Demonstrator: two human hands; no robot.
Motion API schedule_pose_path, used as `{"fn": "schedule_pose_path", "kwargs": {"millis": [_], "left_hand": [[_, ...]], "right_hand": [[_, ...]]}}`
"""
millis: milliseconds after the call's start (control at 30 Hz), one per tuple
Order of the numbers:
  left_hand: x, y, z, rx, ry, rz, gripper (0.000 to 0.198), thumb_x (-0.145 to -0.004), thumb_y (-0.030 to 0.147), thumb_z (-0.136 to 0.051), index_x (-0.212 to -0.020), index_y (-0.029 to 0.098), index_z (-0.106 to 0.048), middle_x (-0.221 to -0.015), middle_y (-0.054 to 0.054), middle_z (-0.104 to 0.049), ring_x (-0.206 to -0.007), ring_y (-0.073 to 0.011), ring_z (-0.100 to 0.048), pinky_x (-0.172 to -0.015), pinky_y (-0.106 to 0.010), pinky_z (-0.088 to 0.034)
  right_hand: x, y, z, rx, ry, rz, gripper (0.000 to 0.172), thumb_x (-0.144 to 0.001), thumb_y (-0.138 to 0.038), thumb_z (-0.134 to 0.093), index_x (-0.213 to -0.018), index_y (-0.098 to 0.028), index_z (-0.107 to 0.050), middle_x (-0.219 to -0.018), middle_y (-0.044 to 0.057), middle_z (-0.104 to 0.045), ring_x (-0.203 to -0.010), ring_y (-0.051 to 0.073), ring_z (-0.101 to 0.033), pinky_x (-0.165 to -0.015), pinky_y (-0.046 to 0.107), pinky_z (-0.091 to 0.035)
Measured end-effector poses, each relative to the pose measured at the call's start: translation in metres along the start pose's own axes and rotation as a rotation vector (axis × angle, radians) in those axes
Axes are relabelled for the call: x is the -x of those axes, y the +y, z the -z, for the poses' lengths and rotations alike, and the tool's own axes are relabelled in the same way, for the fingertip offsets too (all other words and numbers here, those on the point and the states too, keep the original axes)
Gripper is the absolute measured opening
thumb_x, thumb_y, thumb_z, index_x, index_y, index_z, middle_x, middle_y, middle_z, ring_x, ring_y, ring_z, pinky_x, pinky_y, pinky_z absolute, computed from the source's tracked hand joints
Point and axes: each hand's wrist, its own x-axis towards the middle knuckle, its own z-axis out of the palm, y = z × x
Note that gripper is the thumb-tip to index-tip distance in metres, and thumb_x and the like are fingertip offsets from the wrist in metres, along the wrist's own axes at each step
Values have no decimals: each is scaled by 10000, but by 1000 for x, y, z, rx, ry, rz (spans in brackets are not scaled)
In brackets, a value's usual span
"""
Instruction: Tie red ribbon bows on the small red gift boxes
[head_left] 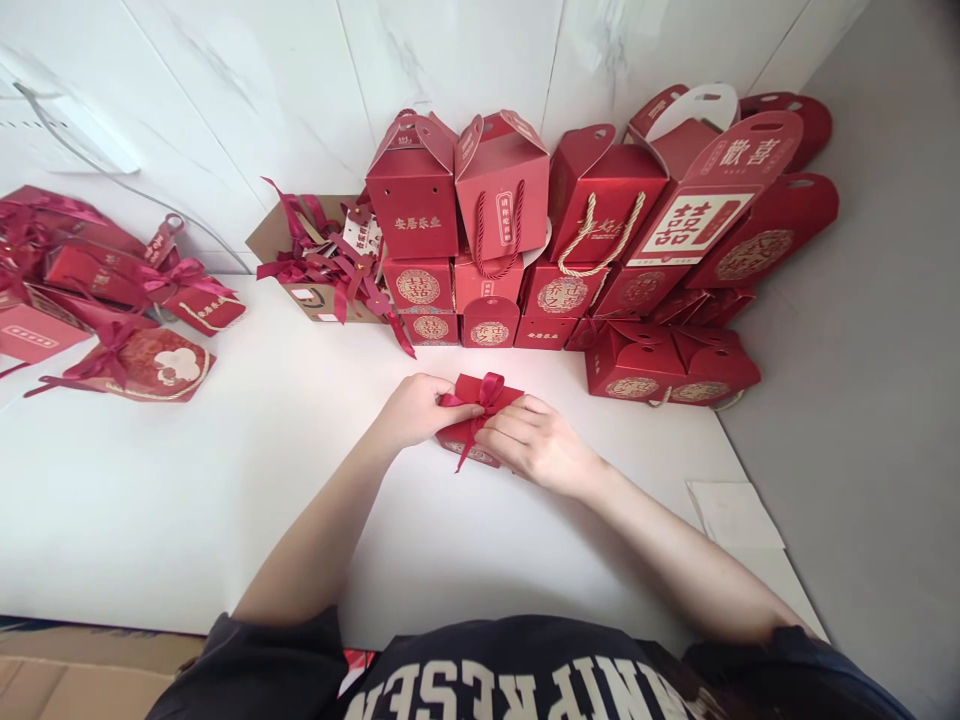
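Observation:
A small red gift box (469, 387) with gold print sits on the white table in front of me, a dark red ribbon (492, 386) tied across its top in a bow. My left hand (420, 408) comes in from the left side, thumb stretched over the box top, its fingers closed on the ribbon's left loop. From the right, my right hand (536, 445) bends over the box, with curled fingertips pinching the ribbon near the knot. One ribbon tail hangs down the front of the box. Fingers partly cover the knot.
Stacked red gift boxes (416, 225) stand along the tiled wall. A cardboard box (304, 305) holds loose ribbons and tags. Several ribbon-tied boxes (161, 360) lie at the left. More red boxes (671, 370) and a white sheet (735, 515) are at the right.

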Motion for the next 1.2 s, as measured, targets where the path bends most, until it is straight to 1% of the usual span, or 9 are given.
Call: {"fn": "schedule_pose_path", "kwargs": {"millis": [267,400,500,633,733,900,1000,1100,1200], "left_hand": [[0,-1,-2,-51,16,-19,555,-728,588,-624,-562,185,-282,-566,41,-251,-537,-93,-266,-481,-249,-193],[1,1,-2,-69,15,-36,533,-742,546,-620,-571,185,-268,-568,41,-250,-537,-92,-257,-487,-252,-188],[3,2,-1,-76,-18,-33,509,-723,538,-640,-570,184,-307,-567,43,-284,-540,-93,-271,-494,-247,-211],[6,6,0,-75,-83,7,523,-671,577,-674,-572,185,-341,-558,46,-322,-535,-95,-290,-491,-239,-229],[7,8,-1,-82,-102,16,528,-664,583,-678,-565,185,-345,-546,49,-323,-522,-93,-282,-481,-240,-214],[8,10,-2,-90,-64,11,564,-637,577,-700,-540,182,-309,-519,58,-283,-502,-85,-255,-477,-240,-192],[9,11,-1,-75,-40,-34,469,-645,544,-715,-580,183,-423,-540,58,-360,-518,-93,-304,-489,-234,-228],[11,13,-1,-17,-18,-118,334,-673,472,-733,-808,208,-580,-717,34,-519,-616,-115,-445,-577,-239,-362],[9,14,-3,-16,7,-213,294,-706,453,-725,-865,218,-651,-924,-23,-529,-833,-165,-546,-754,-295,-455]], "right_hand": [[-1,2,9,-195,-35,25,154,-971,-226,-484,-954,-183,-630,-801,32,-678,-757,166,-596,-749,312,-449],[-2,1,13,-341,-136,-44,134,-952,-255,-511,-987,-206,-630,-886,38,-685,-831,184,-604,-775,327,-460],[1,8,18,-465,-167,-210,109,-923,-218,-524,-991,-227,-608,-915,25,-669,-851,178,-601,-829,337,-465],[8,22,11,-432,9,-626,169,-889,-186,-510,-1049,-221,-552,-1053,69,-628,-1013,226,-569,-900,400,-455],[12,28,2,-547,-57,-756,186,-869,-257,-555,-1053,-236,-557,-1173,79,-592,-1143,254,-531,-962,449,-428],[11,26,-5,-773,-49,-812,126,-855,-289,-579,-973,-242,-577,-1277,65,-551,-1213,227,-515,-1004,450,-409],[11,25,-8,-799,-33,-811,75,-845,-263,-578,-912,-230,-579,-1262,68,-565,-1183,227,-535,-986,459,-420],[11,24,-10,-784,-7,-773,43,-840,-220,-570,-880,-220,-584,-1225,74,-586,-1150,224,-551,-979,456,-425],[9,23,-7,-774,48,-715,40,-858,-213,-572,-892,-218,-593,-1197,77,-597,-1151,216,-548,-981,436,-424]]}}
